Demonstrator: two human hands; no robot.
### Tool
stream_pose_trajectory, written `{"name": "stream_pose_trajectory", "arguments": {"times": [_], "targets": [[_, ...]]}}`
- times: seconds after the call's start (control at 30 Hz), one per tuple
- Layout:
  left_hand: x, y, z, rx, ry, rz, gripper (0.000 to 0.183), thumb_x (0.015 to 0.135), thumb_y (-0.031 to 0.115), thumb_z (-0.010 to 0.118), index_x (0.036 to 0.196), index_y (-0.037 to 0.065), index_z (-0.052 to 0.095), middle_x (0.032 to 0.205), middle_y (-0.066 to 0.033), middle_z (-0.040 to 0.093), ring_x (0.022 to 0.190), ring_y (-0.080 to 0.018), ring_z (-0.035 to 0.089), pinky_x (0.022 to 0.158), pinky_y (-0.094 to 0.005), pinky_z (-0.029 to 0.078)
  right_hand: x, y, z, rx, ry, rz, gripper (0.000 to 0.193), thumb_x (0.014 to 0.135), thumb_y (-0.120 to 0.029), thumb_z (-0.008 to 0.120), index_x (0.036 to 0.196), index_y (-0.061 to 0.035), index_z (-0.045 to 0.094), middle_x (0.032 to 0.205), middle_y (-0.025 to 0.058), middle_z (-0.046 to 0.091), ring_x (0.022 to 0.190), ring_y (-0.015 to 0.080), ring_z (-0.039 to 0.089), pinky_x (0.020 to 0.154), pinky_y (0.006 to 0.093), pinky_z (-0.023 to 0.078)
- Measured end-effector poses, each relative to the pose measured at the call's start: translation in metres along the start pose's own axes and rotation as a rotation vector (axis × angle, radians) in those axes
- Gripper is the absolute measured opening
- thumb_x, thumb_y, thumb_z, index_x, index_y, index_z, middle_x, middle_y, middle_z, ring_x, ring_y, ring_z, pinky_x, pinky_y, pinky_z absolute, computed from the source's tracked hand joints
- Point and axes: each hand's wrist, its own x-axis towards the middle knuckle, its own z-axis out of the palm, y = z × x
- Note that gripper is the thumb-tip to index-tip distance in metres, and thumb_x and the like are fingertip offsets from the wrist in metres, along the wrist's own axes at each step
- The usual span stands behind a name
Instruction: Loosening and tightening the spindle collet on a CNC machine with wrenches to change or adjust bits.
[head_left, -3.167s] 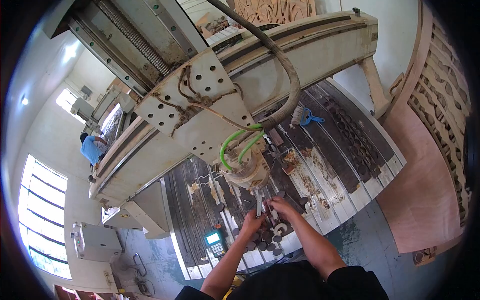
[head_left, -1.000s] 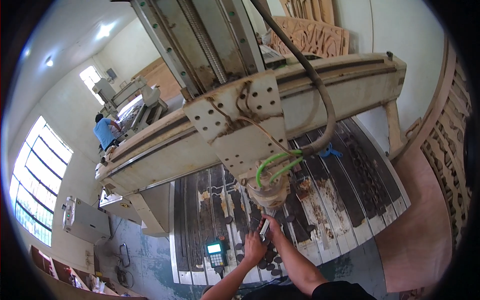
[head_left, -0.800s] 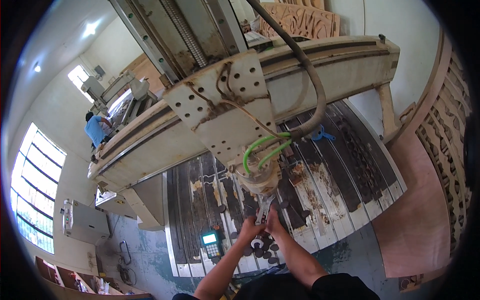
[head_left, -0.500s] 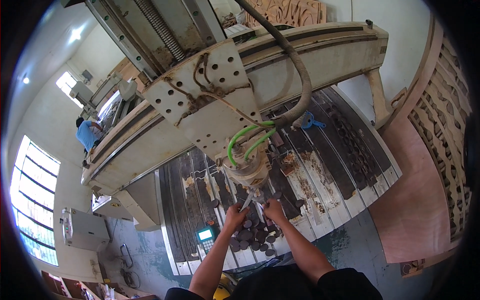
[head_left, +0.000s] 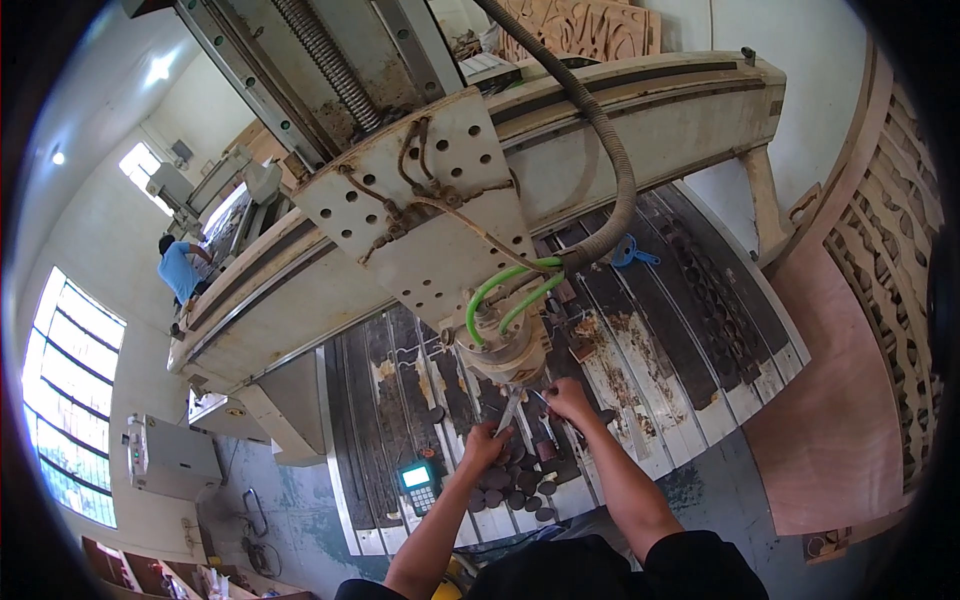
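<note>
Under the machine's round spindle head (head_left: 505, 350), my left hand (head_left: 484, 446) is closed around a flat metal wrench (head_left: 511, 410). The wrench's far end reaches up to the underside of the spindle. To the right, my right hand (head_left: 568, 398) is closed around a slim metal tool (head_left: 541, 398), whose tip points toward the spindle's lower end; its exact kind is too small to tell. Several dark round discs (head_left: 515, 499) lie loosely piled on the slotted machine bed (head_left: 640, 452), below and between my hands.
A teal handheld controller (head_left: 419, 483) with a lit screen lies left of my left forearm. The wide gantry beam (head_left: 650, 125) crosses above the bed, with a ribbed hose (head_left: 612, 150) hanging from it. A blue dustpan-like scoop (head_left: 630, 252) sits farther back. Another person (head_left: 180, 270) bends over machinery far left.
My right hand has moved up and to the right, away from my left hand, and its slim tool now shows. My left hand keeps its grip on the wrench. The view has shifted slightly.
</note>
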Motion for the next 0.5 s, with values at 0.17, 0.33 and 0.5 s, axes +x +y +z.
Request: {"name": "stream_pose_trajectory", "arguments": {"times": [0.17, 0.33, 0.5], "targets": [[-0.01, 0.006, 0.047, -0.122, 0.076, -0.025, 0.031, 0.086, 0.025, 0.065, 0.089, -0.006, 0.064, 0.062, -0.0137, 0.062, 0.05, -0.0186, 0.062, 0.042, -0.0328, 0.046, 0.013, 0.045, 0.031, -0.081, 0.157, -0.195, 0.02, 0.083, -0.017, 0.063, 0.086, 0.0033, 0.064, 0.066, 0.0153, 0.066, 0.053, 0.0255, 0.065, 0.057, 0.0369, 0.052], [0.01, -0.027, 0.026, -0.068, 0.001, 0.085, 0.03, 0.086, 0.025, 0.064, 0.086, -0.005, 0.062, 0.061, -0.014, 0.061, 0.054, -0.0199, 0.064, 0.048, -0.0353, 0.049, 0.013, 0.044, 0.027, 0.262, 0.025, -0.108, 0.014, 0.085, -0.009, 0.059, 0.087, 0.0039, 0.063, 0.065, 0.0132, 0.065, 0.053, 0.0201, 0.064, 0.048, 0.0343, 0.049], [0.004, -0.012, 0.029, 0.13, 0.083, 0.151, 0.043, 0.081, 0.035, 0.07, 0.096, -0.004, 0.063, 0.064, -0.0121, 0.064, 0.051, -0.0244, 0.063, 0.051, -0.0351, 0.051, 0.004, 0.037, 0.041, 0.554, 0.028, 0.044, 0.017, 0.089, -0.012, 0.057, 0.085, 0.003, 0.063, 0.064, 0.0091, 0.063, 0.055, 0.0191, 0.062, 0.051, 0.0346, 0.048]]}}
